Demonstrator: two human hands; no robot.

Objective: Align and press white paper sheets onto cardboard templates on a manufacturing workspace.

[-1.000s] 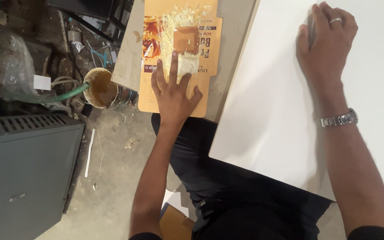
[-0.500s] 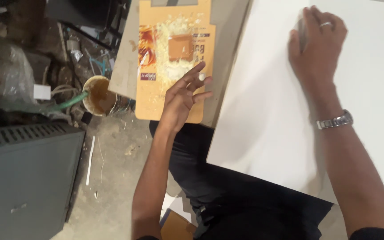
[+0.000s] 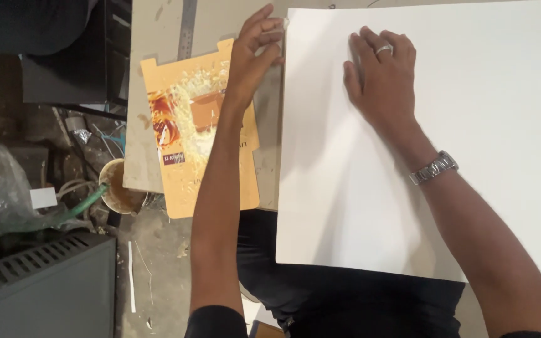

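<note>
We are pressing our right hand point(image 3: 383, 78) flat, fingers spread, on the large white sheet point(image 3: 471, 163) filling the right of the frame, gripping nothing. Our left hand point(image 3: 253, 53), at top centre, is pinching the sheet's upper left corner between loosely curled fingers, above the orange printed cardboard point(image 3: 183, 144) lying at centre left. We are judging it best to keep the flat palm steady as an anchor while lifting the corner gently, so the sheet is not creasing or sliding.
</note>
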